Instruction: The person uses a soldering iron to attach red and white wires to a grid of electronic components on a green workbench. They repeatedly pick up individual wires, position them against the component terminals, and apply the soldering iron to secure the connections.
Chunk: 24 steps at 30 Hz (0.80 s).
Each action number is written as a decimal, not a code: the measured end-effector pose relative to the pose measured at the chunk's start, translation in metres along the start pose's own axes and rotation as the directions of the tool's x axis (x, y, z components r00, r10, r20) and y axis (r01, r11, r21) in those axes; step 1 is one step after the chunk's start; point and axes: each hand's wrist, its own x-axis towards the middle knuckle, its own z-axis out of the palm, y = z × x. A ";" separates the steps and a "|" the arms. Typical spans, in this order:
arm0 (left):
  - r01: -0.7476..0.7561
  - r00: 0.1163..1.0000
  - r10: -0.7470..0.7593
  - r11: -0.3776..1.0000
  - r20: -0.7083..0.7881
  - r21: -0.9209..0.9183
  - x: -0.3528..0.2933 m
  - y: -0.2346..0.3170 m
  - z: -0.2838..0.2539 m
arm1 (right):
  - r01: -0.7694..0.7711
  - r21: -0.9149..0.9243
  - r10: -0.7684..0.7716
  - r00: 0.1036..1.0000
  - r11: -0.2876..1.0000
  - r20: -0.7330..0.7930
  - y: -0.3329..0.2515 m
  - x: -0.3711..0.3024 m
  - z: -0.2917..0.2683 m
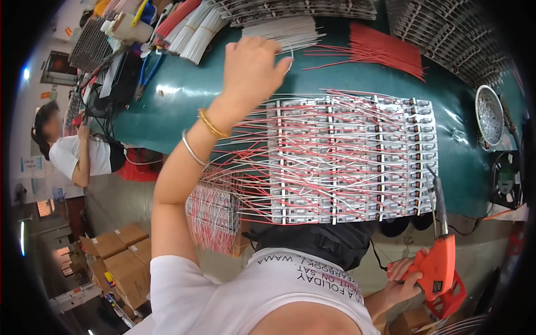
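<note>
My left hand (253, 67) reaches over a bundle of white wires (296, 32) at the far side of the table, fingers curled downward and partly hidden. A thin white wire (292, 53) arcs beside its thumb. At the lower right, my right hand (405, 274) is wrapped round the handle of an orange soldering gun (441, 267). The gun's long metal nose points away from me, its tip over the right side of the circuit boards (410, 162). These small boards lie in rows, with red and white wires fanning out to the left.
Red wires (385, 50) lie at the back beside stacked board strips (452, 33). A round bowl of small shiny pieces (489, 116) and a black fan (505, 178) stand right. Blue-handled pliers (148, 72) lie left. Another person (84, 148) works beyond; cardboard boxes (125, 262) sit lower left.
</note>
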 end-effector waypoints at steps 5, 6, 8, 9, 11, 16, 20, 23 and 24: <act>0.049 0.979 -0.053 0.998 0.197 0.029 0.014 0.000 0.030 | 0.038 0.028 -0.040 0.995 0.999 0.093 0.001 0.005 0.002; -0.015 0.987 0.003 0.997 0.161 0.072 0.018 0.002 0.035 | 0.045 0.025 -0.047 0.995 0.999 0.094 0.001 0.004 0.001; -0.134 0.988 0.117 0.976 0.104 0.174 0.024 0.004 0.041 | 0.045 0.022 -0.047 0.996 0.999 0.081 -0.001 0.003 -0.001; -0.163 0.986 0.154 0.966 0.064 0.200 0.026 0.003 0.043 | 0.045 0.016 -0.046 0.997 0.999 0.066 -0.002 0.003 -0.001; -0.225 0.972 0.236 0.940 -0.012 0.257 0.031 -0.004 0.046 | 0.040 0.023 -0.040 0.999 0.999 0.030 -0.002 0.002 -0.003; -0.434 0.900 0.424 0.858 0.095 0.276 0.047 -0.017 0.047 | 0.006 0.037 -0.006 1.000 0.999 0.016 0.001 0.002 -0.002; -0.391 0.920 0.375 0.897 0.114 0.208 0.053 -0.018 0.049 | 0.065 0.015 -0.066 0.996 0.998 0.056 0.001 0.003 0.001; -0.334 0.942 0.327 0.936 0.074 0.108 0.050 -0.026 0.047 | 0.082 -0.010 -0.082 0.997 0.997 0.005 0.000 0.004 0.006; -0.312 0.950 0.309 0.948 0.055 0.070 0.050 -0.029 0.045 | 0.079 -0.005 -0.079 0.997 0.997 -0.005 0.001 0.003 0.007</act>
